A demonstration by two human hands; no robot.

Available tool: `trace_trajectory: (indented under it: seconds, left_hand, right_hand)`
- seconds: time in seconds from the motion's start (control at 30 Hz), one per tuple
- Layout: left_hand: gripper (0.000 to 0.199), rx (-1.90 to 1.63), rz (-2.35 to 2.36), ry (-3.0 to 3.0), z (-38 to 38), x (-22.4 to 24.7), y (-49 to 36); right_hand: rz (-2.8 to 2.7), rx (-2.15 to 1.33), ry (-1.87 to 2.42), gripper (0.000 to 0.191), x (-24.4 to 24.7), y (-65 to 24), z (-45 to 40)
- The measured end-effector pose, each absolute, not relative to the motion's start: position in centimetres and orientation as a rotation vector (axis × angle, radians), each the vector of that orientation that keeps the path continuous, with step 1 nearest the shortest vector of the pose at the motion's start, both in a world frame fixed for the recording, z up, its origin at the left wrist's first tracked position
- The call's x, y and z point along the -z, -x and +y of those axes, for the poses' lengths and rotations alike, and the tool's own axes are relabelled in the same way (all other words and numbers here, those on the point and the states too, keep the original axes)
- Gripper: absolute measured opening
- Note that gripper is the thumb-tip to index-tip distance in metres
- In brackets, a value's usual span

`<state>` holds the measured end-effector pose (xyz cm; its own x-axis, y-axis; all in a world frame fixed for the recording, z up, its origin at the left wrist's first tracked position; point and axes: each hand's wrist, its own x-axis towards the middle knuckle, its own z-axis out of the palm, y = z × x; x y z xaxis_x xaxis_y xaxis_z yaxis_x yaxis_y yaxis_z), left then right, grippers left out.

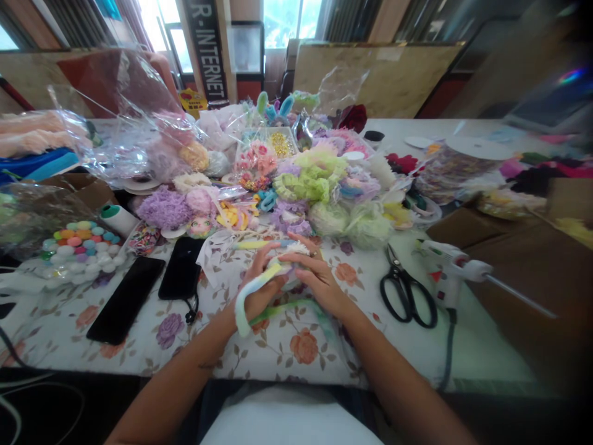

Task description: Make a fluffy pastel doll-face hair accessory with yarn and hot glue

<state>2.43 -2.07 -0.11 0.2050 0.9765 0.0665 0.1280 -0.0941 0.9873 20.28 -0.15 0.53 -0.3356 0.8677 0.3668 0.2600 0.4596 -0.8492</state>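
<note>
Both my hands meet over the flowered cloth at the middle of the table. Fingers curled, my left hand [263,285] grips a fluffy pastel strip [252,287], yellow, blue and pale green, that loops down over its wrist. From the other side, my right hand [322,281] closes on the same bundle, its fingers bent across the top. Some white frilly material shows between the fingers; most of the bundle is hidden by them. A green translucent ribbon [290,307] lies on the cloth beneath my hands.
Black-handled scissors [406,290] and a white glue gun [447,272] with its cord lie to the right. Two dark phones [126,300] are on the left, near pastel beads [83,250]. Heaped trims, including green ruffles [315,176], stand behind. A cardboard box [514,259] is far right.
</note>
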Motion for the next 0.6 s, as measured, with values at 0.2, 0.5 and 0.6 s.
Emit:
trace_trajectory:
  seconds: [0.2, 0.5, 0.6]
  left_hand:
    - [0.038, -1.011, 1.142, -1.732, -1.9, 0.1, -2.1]
    - [0.024, -1.105, 0.897, -1.838, -1.3, 0.2, -2.1]
    - [0.026, -1.104, 0.887, -1.803, -1.4, 0.2, -2.1]
  right_hand:
    - [-1.814, -0.953, 1.028, 0.034, 0.0, -20.2, -0.1]
    - [-1.906, -0.924, 1.040, 0.037, -0.9, -20.2, -0.2]
    - [-1.937, -0.892, 1.016, 0.037, -1.0, -20.3, -0.3]
